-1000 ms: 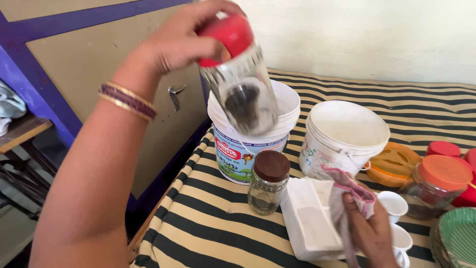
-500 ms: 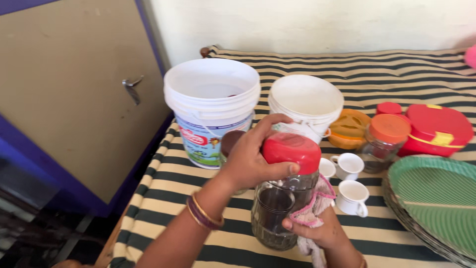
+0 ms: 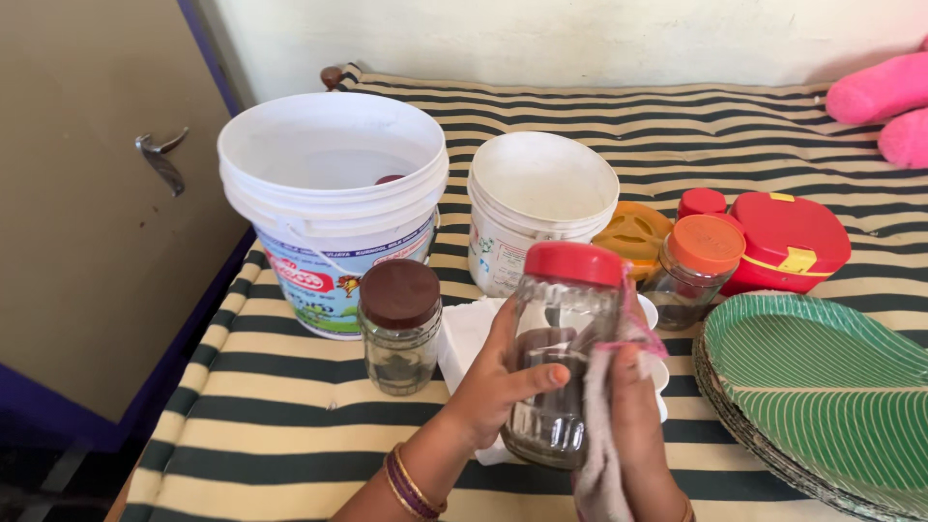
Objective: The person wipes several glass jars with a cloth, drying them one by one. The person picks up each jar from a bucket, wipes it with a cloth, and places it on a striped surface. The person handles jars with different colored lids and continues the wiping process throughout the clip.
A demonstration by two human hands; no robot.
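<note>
Both hands are on 1 red-lidded glass jar (image 3: 561, 358), held upright just above the striped cloth (image 3: 319, 425) at the near edge. The left hand (image 3: 493, 382) wraps the jar's left side, thumb across the front, fingers curled and clamped on the glass. The right hand (image 3: 633, 425) presses a pink-edged rag (image 3: 599, 454) against the jar's right side; its fingers are closed on rag and glass together. The jar shows a dark residue low inside (contents cannot be told).

Close by: a brown-lidded jar (image 3: 399, 324) just left, a white tray (image 3: 464, 333) behind the held jar, 2 white buckets (image 3: 333, 193) (image 3: 541, 208) farther back, an orange-lidded jar (image 3: 696, 266), a red box (image 3: 788, 237) and stacked green plates (image 3: 812, 387) at right.

Risks, as judged: the glass is ribbed yet smooth, and the rag sits between palm and jar, so the right-side grip could slide. A slip would drop the jar onto the tray or knock the brown-lidded jar over. Whether the red lid is fully tight cannot be seen; tilting could spill.
</note>
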